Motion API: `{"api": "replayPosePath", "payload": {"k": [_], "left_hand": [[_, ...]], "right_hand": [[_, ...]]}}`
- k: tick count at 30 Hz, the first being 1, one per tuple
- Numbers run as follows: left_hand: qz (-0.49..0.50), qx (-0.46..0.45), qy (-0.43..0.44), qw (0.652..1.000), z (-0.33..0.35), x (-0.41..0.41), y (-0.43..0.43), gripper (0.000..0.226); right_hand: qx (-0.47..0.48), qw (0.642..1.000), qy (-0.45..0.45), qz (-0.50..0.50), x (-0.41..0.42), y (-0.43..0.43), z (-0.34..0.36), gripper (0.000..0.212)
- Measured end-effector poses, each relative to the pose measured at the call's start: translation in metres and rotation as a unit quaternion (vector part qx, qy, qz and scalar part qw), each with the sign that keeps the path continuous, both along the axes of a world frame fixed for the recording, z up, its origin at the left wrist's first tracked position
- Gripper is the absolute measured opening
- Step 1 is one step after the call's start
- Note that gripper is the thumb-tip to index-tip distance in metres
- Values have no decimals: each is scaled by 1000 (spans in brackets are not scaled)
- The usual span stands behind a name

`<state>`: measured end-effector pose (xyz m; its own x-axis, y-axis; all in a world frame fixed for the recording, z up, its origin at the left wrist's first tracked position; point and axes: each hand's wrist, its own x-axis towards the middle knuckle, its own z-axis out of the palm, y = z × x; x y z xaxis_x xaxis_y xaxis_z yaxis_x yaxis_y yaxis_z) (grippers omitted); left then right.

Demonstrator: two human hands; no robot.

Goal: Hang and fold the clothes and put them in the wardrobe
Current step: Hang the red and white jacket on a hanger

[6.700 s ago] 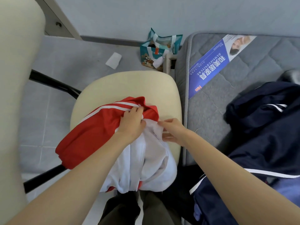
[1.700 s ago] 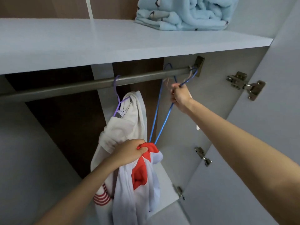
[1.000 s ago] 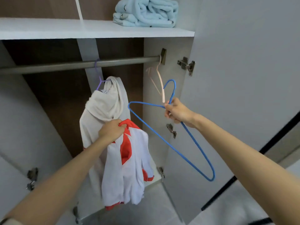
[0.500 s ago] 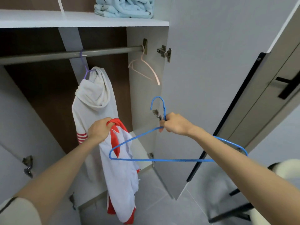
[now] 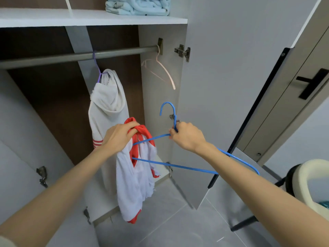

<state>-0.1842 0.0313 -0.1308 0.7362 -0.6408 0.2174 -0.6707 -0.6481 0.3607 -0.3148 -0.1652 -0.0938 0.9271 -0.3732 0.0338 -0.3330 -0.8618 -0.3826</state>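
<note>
Now the blue hanger (image 5: 178, 166) has seemingly entered the jacket (image 5: 131, 184).

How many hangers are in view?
3: purple hanger on the rod under the white hoodie, pink hanger empty at the rod's end, blue hanger in the right hand.

1 blue hanger (image 5: 178, 166), thin wire with a smooth glossy coating; 1 red-and-white jacket (image 5: 131, 184), soft matt cloth, fleecy white lining; 1 hooded top (image 5: 108, 97), thick matt cloth; rail (image 5: 53, 58), dull brushed metal; hinge (image 5: 182, 51), shiny metal; shelf (image 5: 71, 17), smooth matt board; floor (image 5: 169, 229), glossy grey tile.
</note>
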Motion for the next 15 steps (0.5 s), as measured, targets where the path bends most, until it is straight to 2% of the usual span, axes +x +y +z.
{"api": "replayPosePath", "payload": {"k": [2, 4, 6, 8, 11, 13, 15], "left_hand": [[-21, -74, 24, 997, 9, -12, -9, 25], [-58, -177, 78, 979, 19, -26, -20, 20], [-109, -277, 155, 942, 29, -40, -27, 16], [-134, -314, 186, 921, 38, -48, -30, 17], [-128, -220, 90, 963, 46, -50, -29, 21], [-117, -125, -10, 985, 52, -51, -30, 27], [-107, -66, -98, 987, 59, -55, -32, 28]], "right_hand": [[-11, 1000, -8, -1, 0, 8, -9, 28], [0, 1000, -17, -5, -1, 15, -17, 33], [64, 996, -51, -26, -1, 16, -23, 36], [169, 975, -131, -55, -2, 12, -24, 36], [291, 926, -234, -64, -8, 6, -20, 34], [311, 911, -264, -57, -12, 2, -19, 31], [317, 903, -286, -43, -13, -3, -18, 32]]}}
